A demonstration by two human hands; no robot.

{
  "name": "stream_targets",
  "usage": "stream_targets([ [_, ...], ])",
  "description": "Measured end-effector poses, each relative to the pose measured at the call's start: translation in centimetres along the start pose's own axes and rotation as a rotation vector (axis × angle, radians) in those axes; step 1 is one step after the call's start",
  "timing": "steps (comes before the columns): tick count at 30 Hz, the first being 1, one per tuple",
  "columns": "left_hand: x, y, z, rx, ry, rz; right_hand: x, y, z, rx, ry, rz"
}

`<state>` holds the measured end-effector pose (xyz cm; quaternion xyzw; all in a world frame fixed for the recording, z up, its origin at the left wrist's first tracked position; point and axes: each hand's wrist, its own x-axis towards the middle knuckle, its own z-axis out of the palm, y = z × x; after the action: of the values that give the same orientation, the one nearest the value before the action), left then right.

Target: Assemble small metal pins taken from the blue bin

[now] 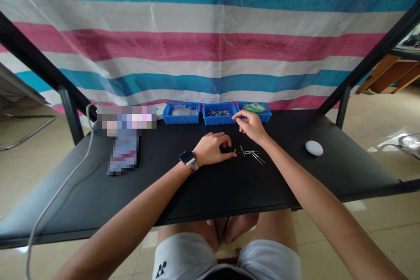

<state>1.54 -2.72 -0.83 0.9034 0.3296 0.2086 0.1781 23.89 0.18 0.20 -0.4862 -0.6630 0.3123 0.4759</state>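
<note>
My left hand (213, 148) rests on the black table (183, 192), its fingers curled and pinched on a small metal pin at its tip. A watch sits on that wrist. Just to its right several thin metal pins (252, 154) lie loose on the table. My right hand (251, 124) hovers behind them, near the front rim of the middle blue bin (219, 114), thumb and forefinger pinched together; whether they hold anything is too small to make out.
Three blue bins line the table's back edge: the left bin (181, 113) with clear bags, the middle with metal pins, the right bin (256, 109) with green parts. A white oval object (314, 147) lies at the right. A grey cable (62, 183) runs down the left side.
</note>
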Motion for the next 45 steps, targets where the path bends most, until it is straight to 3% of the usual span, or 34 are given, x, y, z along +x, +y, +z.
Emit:
stream_targets([
  [7,0.6,-0.3,0.1,-0.043,-0.039,-0.027,-1.9,0.8,-0.9,-0.053,-0.301,-0.041],
  [16,0.6,-0.7,0.2,-0.116,0.101,-0.101,-1.9,1.1,-0.2,-0.136,-0.397,-0.173],
  [19,0.7,-1.0,0.2,-0.201,0.109,-0.12,-1.6,1.8,0.0,-0.101,-0.392,-0.125],
  [24,0.8,-1.6,0.1,-0.44,0.236,-0.171,-1.6,2.1,0.2,0.05,-0.389,-0.02],
  [29,0.8,-1.8,0.0,-0.666,0.252,-0.223,-1.9,1.6,0.5,0.146,-0.322,0.048],
  [36,0.7,-1.6,-0.2,-0.745,0.326,-0.216,-2.1,2.0,0.7,0.242,-0.262,0.085],
  [40,0.7,-2.3,0.2,-0.701,0.379,-0.288,-1.9,2.5,0.4,0.281,-0.212,0.097],
  [45,0.7,-2.7,0.2,-0.692,0.325,-0.324,-1.9,2.6,0.4,0.285,-0.171,0.099],
])
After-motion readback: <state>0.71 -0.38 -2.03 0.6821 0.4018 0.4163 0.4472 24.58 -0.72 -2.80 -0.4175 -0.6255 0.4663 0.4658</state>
